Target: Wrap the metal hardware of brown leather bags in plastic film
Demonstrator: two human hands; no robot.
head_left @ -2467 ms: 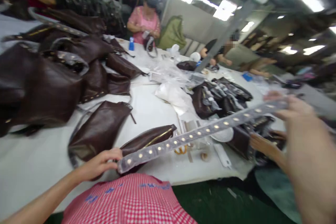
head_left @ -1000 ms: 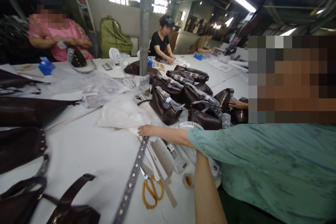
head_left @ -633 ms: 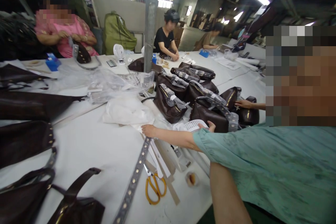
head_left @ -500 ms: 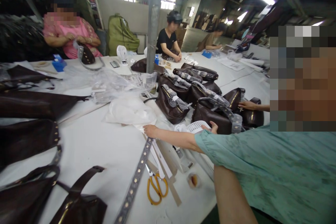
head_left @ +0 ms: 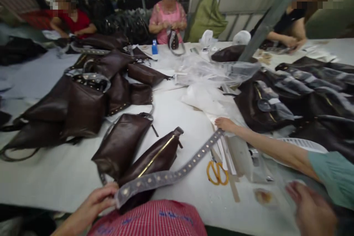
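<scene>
My left hand, at the lower left, is closed on the near end of a long studded strap in translucent wrapping. The strap curves over a dark brown bag with a gold zipper and runs toward a co-worker's hand, which touches or nearly touches its far end. My right hand is at the lower right, blurred, its fingers curled together at something pale that I cannot make out. Scissors with orange handles lie on the table right of the strap, beside pale strips.
More brown bags are piled at left, and wrapped bags at right. Clear plastic and a white bag lie mid-table. A slanted grey post stands behind. A small round container sits near my right hand. Several people work around the table.
The view has swung left, bringing my left hand, my striped apron and the left pile into sight. My right hand has drawn back from the bags at right. The co-worker's hand stays near the strap's end.
</scene>
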